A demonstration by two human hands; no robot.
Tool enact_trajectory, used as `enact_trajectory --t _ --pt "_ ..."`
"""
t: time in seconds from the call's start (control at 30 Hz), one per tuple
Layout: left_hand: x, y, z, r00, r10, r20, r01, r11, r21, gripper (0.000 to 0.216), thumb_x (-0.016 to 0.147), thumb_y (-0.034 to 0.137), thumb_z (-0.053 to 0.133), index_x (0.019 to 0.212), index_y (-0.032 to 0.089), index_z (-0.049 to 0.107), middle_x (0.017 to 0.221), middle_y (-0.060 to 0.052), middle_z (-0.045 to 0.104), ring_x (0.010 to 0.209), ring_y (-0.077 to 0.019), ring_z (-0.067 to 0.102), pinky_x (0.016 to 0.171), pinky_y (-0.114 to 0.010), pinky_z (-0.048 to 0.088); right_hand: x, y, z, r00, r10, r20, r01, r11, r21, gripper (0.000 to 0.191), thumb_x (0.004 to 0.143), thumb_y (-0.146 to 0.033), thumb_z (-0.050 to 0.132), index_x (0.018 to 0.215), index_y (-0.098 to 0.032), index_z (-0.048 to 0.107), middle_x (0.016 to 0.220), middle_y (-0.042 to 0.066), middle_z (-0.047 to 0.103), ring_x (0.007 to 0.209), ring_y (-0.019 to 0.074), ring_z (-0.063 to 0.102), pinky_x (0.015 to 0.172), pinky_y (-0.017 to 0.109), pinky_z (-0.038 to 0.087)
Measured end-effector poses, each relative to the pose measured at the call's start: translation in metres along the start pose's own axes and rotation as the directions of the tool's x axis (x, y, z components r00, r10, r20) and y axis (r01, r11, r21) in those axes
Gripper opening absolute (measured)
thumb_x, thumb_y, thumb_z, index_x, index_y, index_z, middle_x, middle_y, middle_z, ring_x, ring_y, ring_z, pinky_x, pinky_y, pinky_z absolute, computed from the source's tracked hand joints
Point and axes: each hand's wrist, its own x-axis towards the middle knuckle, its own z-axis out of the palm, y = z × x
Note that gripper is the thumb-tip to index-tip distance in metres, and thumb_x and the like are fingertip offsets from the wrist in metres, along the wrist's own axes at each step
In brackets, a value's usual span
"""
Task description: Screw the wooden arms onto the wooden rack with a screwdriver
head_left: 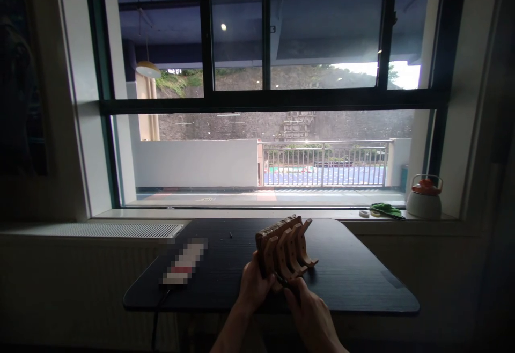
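A brown wooden piece [286,248] with several curved, hook-like slats and a rough-looking back edge is tilted up over the near middle of the dark table. My left hand [256,283] is closed around its lower left side. Close against the lowest slat, my right hand [309,304] has its fingers curled round a small dark thing [284,282] whose kind is too dim to tell. The fingertips of both hands nearly meet there. Part of the wooden piece is hidden behind my left hand.
A black table [354,278] with rounded corners stands before a window. On its left lies a blurred-out device [184,264] with a dark cable. A small dark bit [230,235] lies farther back. The sill holds a green cloth [386,211], pale rings [364,213] and a white-and-orange pot [424,200].
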Motion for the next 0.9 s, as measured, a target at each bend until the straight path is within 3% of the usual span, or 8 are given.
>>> enact_trajectory --t 0.13,0.23,0.37,0.47,0.57,0.67,0.8,0.9 --pt "0.000 0.000 0.001 0.999 -0.040 -0.001 0.040 0.999 0.004 0.047 0.066 0.013 0.058 0.110 0.023 0.046 0.086 0.002 0.067 0.079 -0.0181 0.064 0.069 -0.027 0.047 0.003 -0.002 -0.004 0.998 0.060 0.030 -0.064 0.982 0.177 0.026 0.091 -0.036 0.040 0.097 -0.022 0.060 0.090 0.006 0.073 0.086 0.0228 0.069 0.070 0.027 0.049" --pt "-0.001 0.002 0.000 1.000 -0.015 -0.003 0.015 1.000 0.007 0.045 0.066 0.013 0.058 0.109 0.022 0.046 0.085 0.002 0.066 0.077 -0.0172 0.064 0.069 -0.026 0.047 0.003 -0.007 -0.008 1.000 -0.007 0.009 0.007 1.000 0.001 0.025 0.091 -0.030 0.039 0.101 -0.021 0.061 0.087 0.006 0.073 0.080 0.0237 0.069 0.065 0.028 0.049" --pt "-0.002 0.003 0.000 0.999 0.021 -0.025 -0.020 1.000 0.020 0.044 0.067 0.014 0.059 0.108 0.021 0.046 0.081 0.002 0.065 0.072 -0.0166 0.062 0.066 -0.026 0.047 0.003 -0.017 -0.010 0.963 -0.269 0.016 0.264 0.928 -0.262 0.032 0.091 -0.017 0.039 0.113 -0.023 0.060 0.098 0.007 0.070 0.079 0.0217 0.069 0.064 0.027 0.047" --pt "-0.002 0.002 0.000 0.999 0.024 -0.030 -0.024 0.999 0.023 0.045 0.066 0.012 0.059 0.108 0.022 0.046 0.079 0.003 0.064 0.069 -0.0160 0.061 0.064 -0.026 0.046 0.003 -0.021 -0.009 0.946 -0.322 0.031 0.314 0.893 -0.321 0.033 0.090 -0.013 0.038 0.107 -0.024 0.065 0.087 0.006 0.071 0.072 0.0196 0.068 0.061 0.025 0.045" --pt "-0.002 0.001 0.000 1.000 0.010 -0.024 -0.009 1.000 0.019 0.046 0.066 0.011 0.058 0.109 0.022 0.045 0.081 0.002 0.065 0.072 -0.0167 0.062 0.065 -0.026 0.046 0.003 -0.021 -0.011 0.968 -0.251 0.015 0.250 0.950 -0.187 0.031 0.091 -0.019 0.040 0.109 -0.025 0.064 0.093 0.005 0.072 0.078 0.0194 0.069 0.065 0.024 0.046" --pt "-0.002 0.003 -0.001 1.000 -0.002 -0.008 0.002 1.000 0.022 0.046 0.066 0.012 0.058 0.109 0.022 0.045 0.083 0.001 0.066 0.078 -0.0187 0.064 0.068 -0.027 0.047 0.006 -0.018 -0.012 0.999 -0.053 0.008 0.052 0.998 0.043 0.030 0.090 -0.029 0.043 0.111 -0.026 0.064 0.100 0.004 0.072 0.088 0.0225 0.068 0.072 0.028 0.049" --pt "-0.001 0.005 -0.001 0.999 -0.042 -0.004 0.042 0.999 0.031 0.046 0.066 0.014 0.061 0.109 0.023 0.046 0.087 0.001 0.067 0.087 -0.0213 0.065 0.070 -0.028 0.048 0.014 -0.005 -0.007 0.991 0.129 0.025 -0.127 0.891 0.436 0.039 0.084 -0.047 0.049 0.099 -0.019 0.070 0.094 0.006 0.073 0.093 0.0258 0.066 0.081 0.033 0.049" --pt "0.000 0.005 -0.002 0.999 -0.052 0.001 0.052 0.998 0.024 0.047 0.066 0.014 0.062 0.110 0.024 0.047 0.090 0.001 0.068 0.087 -0.0214 0.065 0.071 -0.028 0.048 0.016 0.001 -0.003 0.990 0.135 0.031 -0.132 0.849 0.511 0.044 0.082 -0.052 0.049 0.096 -0.016 0.071 0.094 0.007 0.073 0.094 0.0262 0.065 0.083 0.032 0.049"
